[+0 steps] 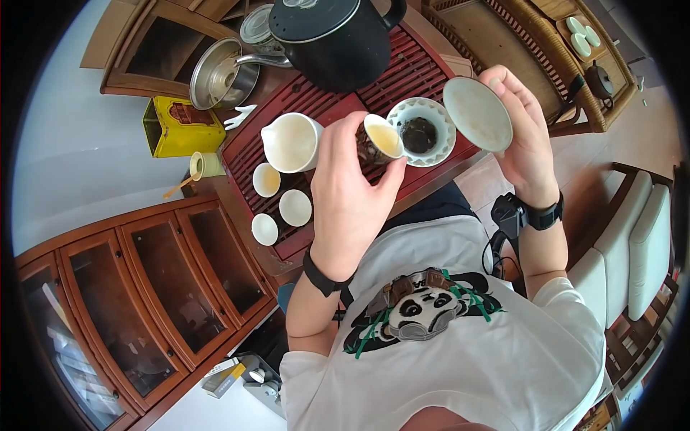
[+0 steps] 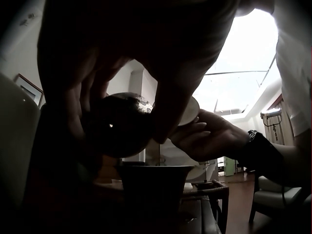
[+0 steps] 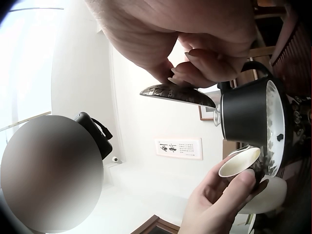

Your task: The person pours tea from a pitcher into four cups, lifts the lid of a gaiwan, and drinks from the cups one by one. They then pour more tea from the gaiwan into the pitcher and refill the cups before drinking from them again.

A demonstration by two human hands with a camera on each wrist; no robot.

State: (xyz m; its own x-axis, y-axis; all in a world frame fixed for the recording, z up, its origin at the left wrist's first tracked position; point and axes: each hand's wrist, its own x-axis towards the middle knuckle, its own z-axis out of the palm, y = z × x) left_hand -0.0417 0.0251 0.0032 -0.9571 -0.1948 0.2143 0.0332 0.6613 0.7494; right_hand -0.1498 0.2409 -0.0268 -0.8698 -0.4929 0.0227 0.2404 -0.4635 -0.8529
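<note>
My left hand point(image 1: 347, 179) grips a small teacup point(image 1: 383, 136), dark and patterned outside, with pale yellow tea inside. The cup is tilted beside a lidded-bowl base, a gaiwan bowl point(image 1: 429, 159), whose white inside has a patterned rim and dark wet tea leaves point(image 1: 419, 135) at the bottom. In the left wrist view the dark cup point(image 2: 119, 129) is just above the bowl's rim. To the right, my right hand point(image 1: 528, 136) pinches the gaiwan lid point(image 1: 478, 115), its pale underside facing the head camera. The right wrist view shows the lid's dark patterned outside point(image 3: 170, 91).
A white pitcher point(image 1: 293, 144) and several small cups point(image 1: 295, 208) stand left on the slatted red tea tray point(image 1: 244, 147). A black kettle point(image 1: 338, 50) is behind. Beyond are a steel bowl point(image 1: 248, 82), a yellow tin point(image 1: 185, 126) and a wicker rack point(image 1: 525, 79).
</note>
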